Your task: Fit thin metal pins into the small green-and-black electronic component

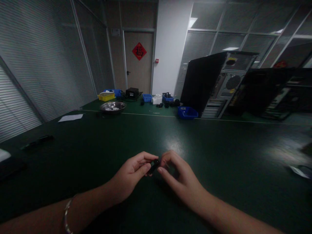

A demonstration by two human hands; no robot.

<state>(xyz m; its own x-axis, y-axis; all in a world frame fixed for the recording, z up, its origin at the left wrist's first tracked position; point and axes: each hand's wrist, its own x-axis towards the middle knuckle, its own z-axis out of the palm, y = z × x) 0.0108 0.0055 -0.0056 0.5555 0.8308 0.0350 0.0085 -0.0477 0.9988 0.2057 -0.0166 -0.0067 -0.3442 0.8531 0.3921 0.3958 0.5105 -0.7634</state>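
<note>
Over the dark green table [102, 133], near its front, my left hand [133, 174] grips a small black object [153, 165] between thumb and fingers. A greenish patch shows on the object's face. My right hand [181, 175] is just to the right of it, with thumb and index finger curled toward each other at the object's right end. Whether these fingertips touch the object or pinch something tiny is too blurred to tell. A bracelet circles my left wrist.
A metal bowl [113, 107] and white paper [71, 117] lie back left. Behind them are a yellow basket [106, 97] and a black box [132, 93]. A blue bin [187, 112] stands beside a computer tower [207, 81] at back right. Dark items lie far left.
</note>
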